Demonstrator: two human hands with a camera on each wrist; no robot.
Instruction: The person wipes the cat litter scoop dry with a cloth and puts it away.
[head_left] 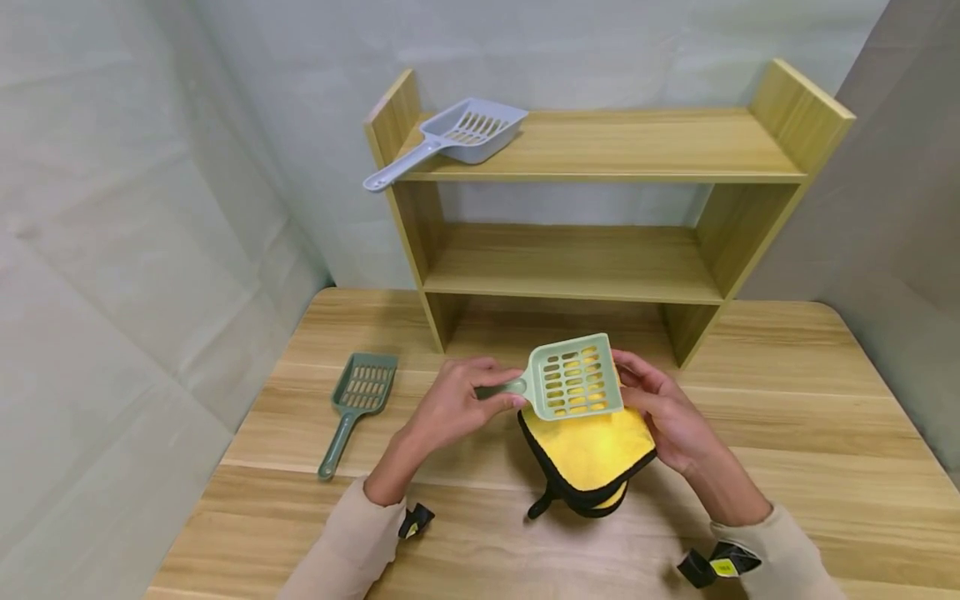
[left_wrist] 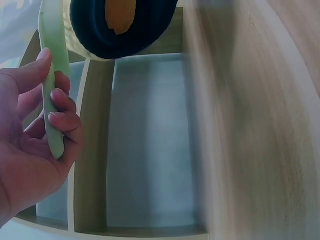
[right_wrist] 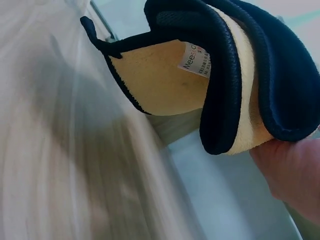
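My left hand (head_left: 457,402) pinches the handle of a light green litter scoop (head_left: 542,402), its slotted pan pointing right. In the left wrist view the fingers curl round the green handle (left_wrist: 51,110). My right hand (head_left: 678,421) grips a folded yellow cleaning cloth (head_left: 600,454) with black edging, held above the table. The scoop's pan overlaps the cloth in the head view, and yellow shows through its slots. Seen from the right wrist, the cloth (right_wrist: 160,82) hangs in folds, with a white label (right_wrist: 195,60) and a black loop (right_wrist: 89,29).
A dark green litter scoop (head_left: 365,387) lies on the wooden table (head_left: 787,467) at the left. Behind the hands stands a wooden shelf unit (head_left: 577,260). On its top board a grey-blue litter scoop (head_left: 483,150) rests, its handle sticking out past the left front edge.
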